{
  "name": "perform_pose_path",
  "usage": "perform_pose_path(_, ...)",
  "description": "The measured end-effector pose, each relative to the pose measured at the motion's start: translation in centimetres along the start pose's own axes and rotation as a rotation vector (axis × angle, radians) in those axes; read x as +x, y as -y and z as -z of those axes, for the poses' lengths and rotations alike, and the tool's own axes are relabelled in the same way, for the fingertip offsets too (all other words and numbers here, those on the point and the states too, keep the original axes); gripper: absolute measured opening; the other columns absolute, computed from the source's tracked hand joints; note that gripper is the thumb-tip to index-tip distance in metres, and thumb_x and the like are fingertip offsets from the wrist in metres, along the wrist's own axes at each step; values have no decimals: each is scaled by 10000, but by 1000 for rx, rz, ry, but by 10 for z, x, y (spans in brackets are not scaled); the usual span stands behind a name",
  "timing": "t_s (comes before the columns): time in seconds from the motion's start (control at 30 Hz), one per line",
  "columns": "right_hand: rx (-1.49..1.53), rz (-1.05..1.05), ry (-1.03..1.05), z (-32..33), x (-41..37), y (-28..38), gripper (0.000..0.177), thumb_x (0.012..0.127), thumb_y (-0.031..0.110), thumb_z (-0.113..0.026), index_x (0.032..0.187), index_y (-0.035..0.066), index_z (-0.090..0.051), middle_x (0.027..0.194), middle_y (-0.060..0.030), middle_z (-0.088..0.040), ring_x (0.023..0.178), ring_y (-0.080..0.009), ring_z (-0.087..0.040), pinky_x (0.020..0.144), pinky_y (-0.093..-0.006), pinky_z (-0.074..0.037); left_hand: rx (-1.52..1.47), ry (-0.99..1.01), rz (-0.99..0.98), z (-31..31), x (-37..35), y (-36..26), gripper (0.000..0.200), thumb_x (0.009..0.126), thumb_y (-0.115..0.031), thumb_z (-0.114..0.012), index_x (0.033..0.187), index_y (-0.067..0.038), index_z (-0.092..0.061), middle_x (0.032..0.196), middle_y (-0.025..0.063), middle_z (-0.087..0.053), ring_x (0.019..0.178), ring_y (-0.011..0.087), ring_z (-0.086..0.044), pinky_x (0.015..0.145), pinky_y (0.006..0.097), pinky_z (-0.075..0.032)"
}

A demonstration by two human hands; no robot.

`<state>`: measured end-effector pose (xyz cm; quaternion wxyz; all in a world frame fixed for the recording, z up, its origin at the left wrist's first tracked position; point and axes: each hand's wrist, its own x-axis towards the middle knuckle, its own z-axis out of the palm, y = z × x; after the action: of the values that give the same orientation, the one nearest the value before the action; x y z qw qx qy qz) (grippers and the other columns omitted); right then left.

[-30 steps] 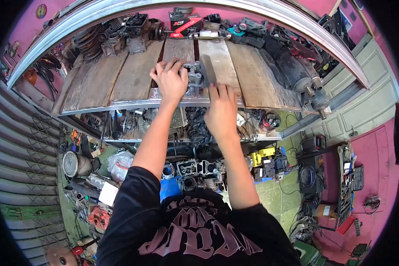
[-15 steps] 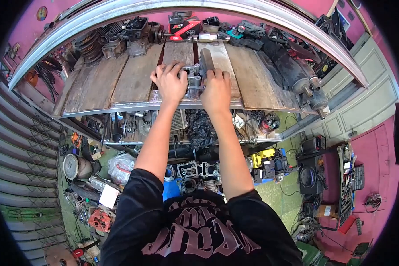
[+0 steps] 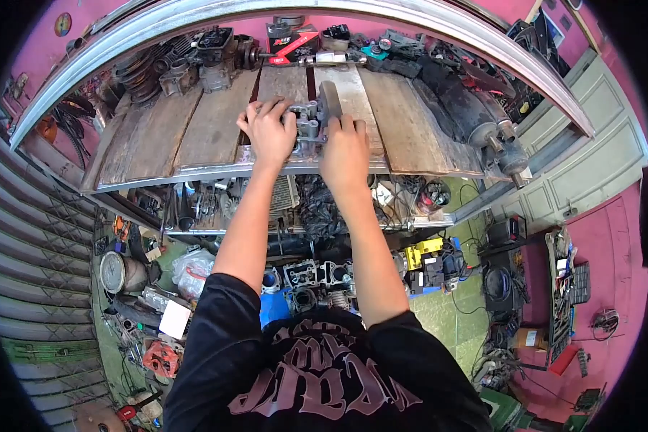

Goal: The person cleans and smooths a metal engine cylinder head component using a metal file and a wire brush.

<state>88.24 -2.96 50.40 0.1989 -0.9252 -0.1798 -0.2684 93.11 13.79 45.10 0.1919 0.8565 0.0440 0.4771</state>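
Note:
A grey metal engine part [image 3: 307,129], cast with round bosses, stands near the front edge of the wooden bench top. My left hand [image 3: 270,133] is closed over its left side, fingers bent across the upper edge. Against the part's right side lies a long grey flat bar [image 3: 330,99] with a rounded far end. My right hand [image 3: 345,155] is closed at the bar's near end, its fingers curled. The right palm and thumb hide where bar and engine part meet.
Greasy engine parts [image 3: 216,61], a red and black box [image 3: 295,45] and a muffler [image 3: 475,119] line the bench's back and right. A metal beam [image 3: 324,9] arches above. Below are a parts shelf, yellow items [image 3: 425,250] and engine castings [image 3: 306,275].
The view has shifted slightly. My right hand sits a little lower, closer to me, relative to the engine part. My left hand keeps its hold.

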Motion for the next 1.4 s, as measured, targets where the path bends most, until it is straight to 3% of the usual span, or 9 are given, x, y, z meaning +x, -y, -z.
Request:
perform_pose_path(0.13,-14,20,23,-3,8,-4,231,842,7,-638,1067,-27,-677,1147,-174,-655,1181,-367,-581,961,-505,-500,1,12,14,3,1,-3,233,848,-245,-665,1016,-188,-815,1188,-13,-759,1168,260,-573,1090,527,-295)
perform_pose_path(0.33,26,59,-28,30,-68,15,390,839,-6,-637,1226,-50,-666,1281,-197,-627,1223,-392,-560,987,-527,-481,16,-11,29,-2,-1,-1,239,838,-239,-664,1013,-175,-814,1191,-9,-759,1157,271,-575,1090,523,-297)
perform_pose_path(0.4,70,-9,-2,34,-78,19,508,739,-89,-662,1245,-52,-665,1332,-215,-617,1233,-417,-565,1048,-499,-470,9,-18,10,-2,-1,-1,235,831,-234,-669,1004,-171,-816,1194,-9,-759,1154,272,-575,1089,520,-300)
perform_pose_path(0.5,56,9,-48,18,-57,7,409,825,-13,-647,1232,-45,-665,1278,-196,-623,1209,-395,-559,986,-529,-471,-3,-6,7,-1,0,0,236,827,-231,-675,1004,-173,-819,1200,-11,-759,1161,271,-573,1090,519,-301)
perform_pose_path(0.7,53,-10,-34,-17,9,-7,266,839,7,-668,1104,-13,-675,1172,-161,-626,1122,-379,-574,942,-526,-478,2,2,21,1,-1,-2,245,848,-213,-660,1032,-193,-820,1187,-48,-757,1159,250,-569,1101,477,-289)
perform_pose_path(0.93,68,-3,3,23,-52,11,562,741,-93,-662,1301,-45,-637,1328,-188,-612,1209,-395,-568,1023,-505,-478,21,17,49,2,0,-5,249,846,-213,-658,1032,-192,-822,1192,-44,-758,1156,252,-570,1101,465,-292)
perform_pose_path(1.03,66,-13,11,28,-74,18,574,737,-102,-658,1307,-50,-629,1351,-206,-601,1228,-405,-559,1043,-508,-468,31,-5,39,2,-1,-4,247,845,-211,-658,1029,-190,-822,1191,-42,-761,1149,253,-574,1095,461,-301)
perform_pose_path(1.07,58,-19,33,28,-72,18,489,811,-34,-646,1298,-80,-627,1343,-210,-591,1206,-395,-557,1038,-527,-452,22,-8,35,2,0,-3,246,844,-209,-659,1028,-188,-821,1190,-40,-762,1146,253,-576,1093,460,-304)
perform_pose_path(1.4,12,24,56,-12,12,4,290,849,-1,-617,1129,-42,-681,1227,-195,-638,1176,-387,-575,1016,-513,-464,8,12,49,3,-1,-3,240,842,-228,-677,1031,-187,-818,1189,-46,-759,1147,248,-584,1095,471,-305)
